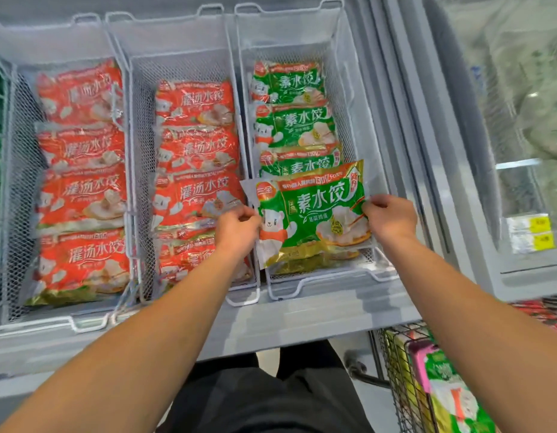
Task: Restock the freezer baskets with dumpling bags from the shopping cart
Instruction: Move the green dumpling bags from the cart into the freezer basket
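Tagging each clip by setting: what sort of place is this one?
Most likely a supermarket's frozen-food aisle: an open chest freezer with wire baskets of branded dumpling bags, yellow price tags on the next freezer, and a shopping cart beside the person.

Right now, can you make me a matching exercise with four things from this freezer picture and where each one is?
Things:
1. green dumpling bag held in both hands
2. red dumpling bags
3. pink-edged packet
4. yellow price tags

Places:
A. in the wire shopping cart
B. middle white mesh basket
C. on the far right freezer
D. over the right white mesh basket

Pairs: 1-D, 2-B, 3-A, 4-C
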